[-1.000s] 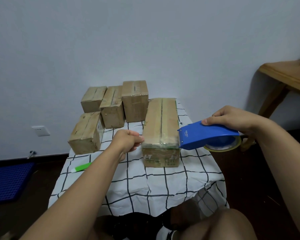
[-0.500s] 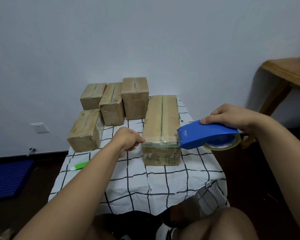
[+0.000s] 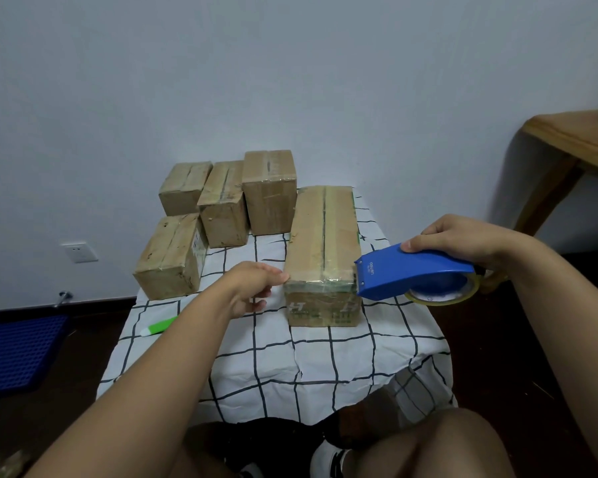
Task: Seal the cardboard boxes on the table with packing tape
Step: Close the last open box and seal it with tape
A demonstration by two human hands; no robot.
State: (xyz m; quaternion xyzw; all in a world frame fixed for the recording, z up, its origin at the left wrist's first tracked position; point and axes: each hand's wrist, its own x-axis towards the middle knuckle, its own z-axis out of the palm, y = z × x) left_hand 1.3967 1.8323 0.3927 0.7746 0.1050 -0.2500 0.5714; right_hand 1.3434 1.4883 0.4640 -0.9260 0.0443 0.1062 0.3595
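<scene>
Left arm stretched forward, forearm bare. Left hand [image 3: 252, 288] loosely curled, fingertips [image 3: 282, 277] pinching at the near left top edge of the long box [image 3: 321, 236]. Right arm comes in from the right, wrist bent. Right hand [image 3: 463, 241] clasps the tape dispenser [image 3: 411, 276] from above, thumb on its top, nose against the box's right edge.

head-worn view, forward and down

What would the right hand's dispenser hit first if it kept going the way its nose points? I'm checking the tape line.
Likely the long box: the dispenser in the right hand points left, its nose already at the box's near right top edge. The left hand waits at the opposite edge.
</scene>
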